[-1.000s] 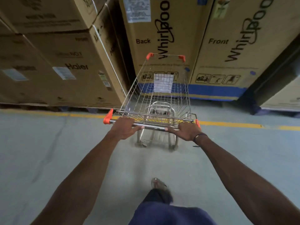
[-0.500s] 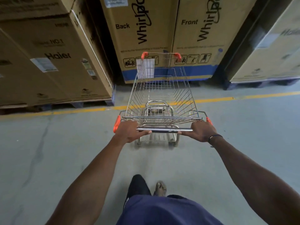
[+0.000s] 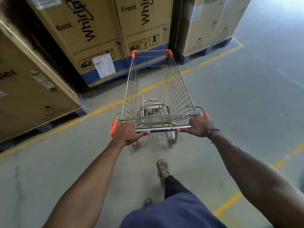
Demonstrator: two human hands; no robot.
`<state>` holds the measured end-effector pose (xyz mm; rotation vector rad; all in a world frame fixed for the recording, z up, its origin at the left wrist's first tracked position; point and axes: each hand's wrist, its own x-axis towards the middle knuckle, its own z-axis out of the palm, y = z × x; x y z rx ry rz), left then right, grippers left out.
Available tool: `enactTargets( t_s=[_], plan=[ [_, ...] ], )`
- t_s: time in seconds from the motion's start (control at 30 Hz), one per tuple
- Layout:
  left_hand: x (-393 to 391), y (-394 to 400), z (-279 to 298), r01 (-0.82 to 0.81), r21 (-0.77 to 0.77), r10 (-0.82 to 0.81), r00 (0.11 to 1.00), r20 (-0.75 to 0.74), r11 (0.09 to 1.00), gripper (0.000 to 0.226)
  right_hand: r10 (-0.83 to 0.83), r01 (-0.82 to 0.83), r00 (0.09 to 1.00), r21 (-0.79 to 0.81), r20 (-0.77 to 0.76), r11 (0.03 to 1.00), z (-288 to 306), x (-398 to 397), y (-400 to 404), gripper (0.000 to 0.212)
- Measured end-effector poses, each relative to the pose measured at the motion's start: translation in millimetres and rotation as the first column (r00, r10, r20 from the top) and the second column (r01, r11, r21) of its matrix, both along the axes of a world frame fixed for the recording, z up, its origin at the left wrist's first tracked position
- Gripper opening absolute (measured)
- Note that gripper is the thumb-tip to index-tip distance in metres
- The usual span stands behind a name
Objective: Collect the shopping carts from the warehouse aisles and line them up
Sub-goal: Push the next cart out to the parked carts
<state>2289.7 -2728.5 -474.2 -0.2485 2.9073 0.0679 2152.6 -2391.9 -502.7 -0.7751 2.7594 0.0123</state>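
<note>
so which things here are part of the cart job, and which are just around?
Job:
- shopping cart, basket empty
- left hand gripping its handle bar
- right hand gripping the same bar

Just around:
- Whirlpool boxes
- Haier box
- yellow floor line
- white paper sheet on a box

Grey concrete floor [image 3: 246, 96], yellow line [image 3: 102, 108], stacked cardboard boxes [image 3: 92, 38] on pallets.

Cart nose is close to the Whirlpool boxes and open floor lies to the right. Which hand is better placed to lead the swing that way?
Probably the left hand: it grips the outer end of the wire shopping cart's steel handle bar, on the side of the cardboard Whirlpool boxes, so pushing it forward should turn the nose right. The right hand can pivot.
</note>
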Motion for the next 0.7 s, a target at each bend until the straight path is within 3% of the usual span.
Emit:
enactTargets(
  t_s=[0.17,0.5,0.7],
  plan=[
    [29,27,-6,0.15,0.001,-0.15,0.989,-0.007,0.989,0.095,-0.128,0.128,0.992,-0.009,0.004,0.992,-2,78,45,0.091],
    [36,80,0,0.435,-0.001,-0.435,0.9,0.019,0.901,0.086,-0.393,0.394,0.919,-0.054,0.031,0.917,-2,184,108,0.096],
    [12,110,-9,0.521,0.017,-0.521,0.852,0.059,0.854,0.099,-0.506,0.506,0.862,-0.052,0.026,0.861,-3,217,136,0.097]
  ],
)
